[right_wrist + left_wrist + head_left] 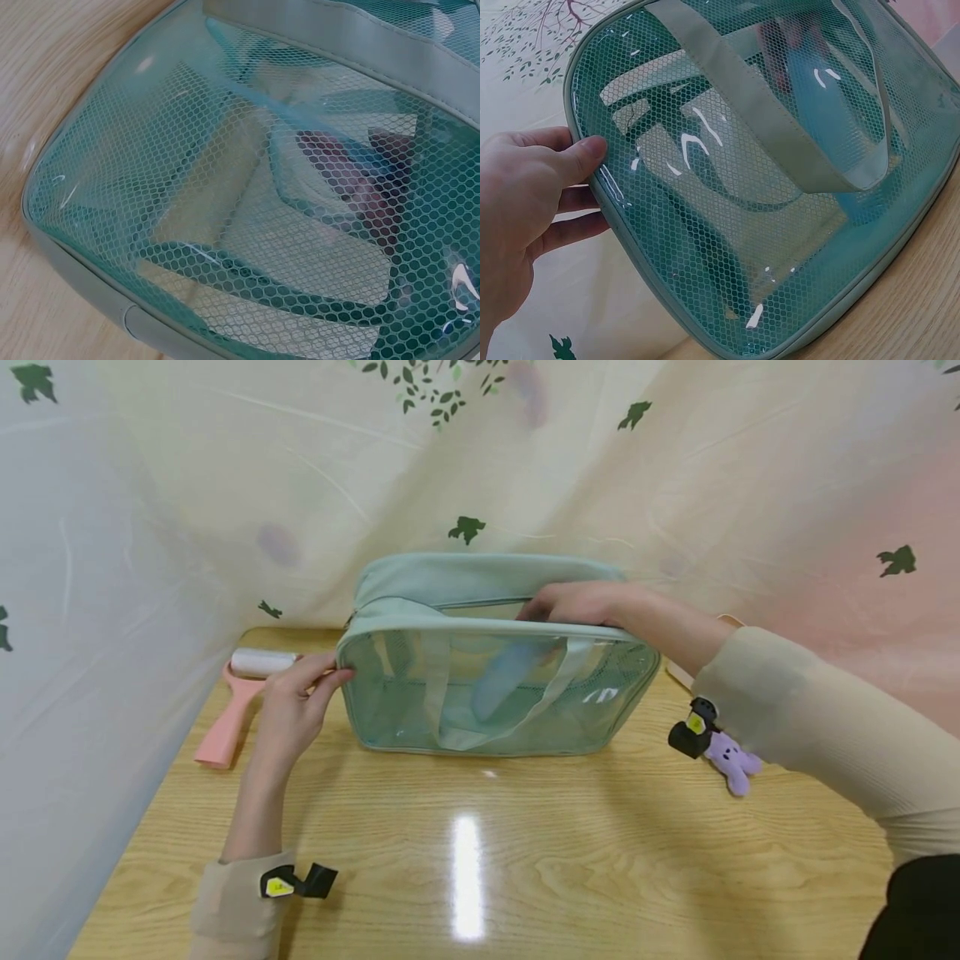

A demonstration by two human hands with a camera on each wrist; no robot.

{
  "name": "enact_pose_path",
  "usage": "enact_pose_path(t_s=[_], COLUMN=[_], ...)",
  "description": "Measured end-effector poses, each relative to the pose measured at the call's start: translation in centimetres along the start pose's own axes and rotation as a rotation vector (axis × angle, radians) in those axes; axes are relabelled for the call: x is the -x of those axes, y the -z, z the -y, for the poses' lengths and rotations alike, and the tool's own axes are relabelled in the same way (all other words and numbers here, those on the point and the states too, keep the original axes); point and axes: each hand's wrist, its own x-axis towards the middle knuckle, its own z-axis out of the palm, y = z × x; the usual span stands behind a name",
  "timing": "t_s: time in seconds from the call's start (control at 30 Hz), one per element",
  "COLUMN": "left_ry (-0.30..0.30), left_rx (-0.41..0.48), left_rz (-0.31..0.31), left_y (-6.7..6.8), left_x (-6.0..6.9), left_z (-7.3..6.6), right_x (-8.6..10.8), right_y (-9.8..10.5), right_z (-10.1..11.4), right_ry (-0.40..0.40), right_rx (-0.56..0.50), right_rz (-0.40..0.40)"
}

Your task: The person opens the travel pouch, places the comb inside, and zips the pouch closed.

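Note:
A pale green see-through bag (390, 718) with a strap handle stands upright on the table, its top zip open. My left hand (296, 706) pinches the bag's left edge between thumb and fingers; in the left wrist view, the left hand (532, 195) grips that rim. From above, my right hand (573, 603) reaches through the opening, its fingertips inside. A blue, elongated object (504, 681) slants below those fingers within the bag. Through the mesh in the right wrist view, the right hand's fingers (352, 184) hold the blue object, blurred by the mesh.
Left of the bag lies a pink-handled lint roller (228, 722) with a white roll. A purple plush toy (731, 762) rests at the right, partly behind the sleeve. A light-coloured rimmed object (678, 676) shows behind the right forearm. Patterned curtain (465, 468) hangs behind the wooden table (562, 852).

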Motion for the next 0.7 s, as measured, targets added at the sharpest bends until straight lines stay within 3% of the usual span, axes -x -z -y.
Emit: enact_pose_path(t_s=[0.7], left_ry=[-0.022], left_rx=[-0.009], left_rz=[-0.007], left_y=[-0.10], left_x=[0.12], left_z=[0.32], right_x=[0.58], right_y=[0.20], right_z=[-0.43], right_ry=[0.017], right_rx=[0.053], right_rz=[0.051])
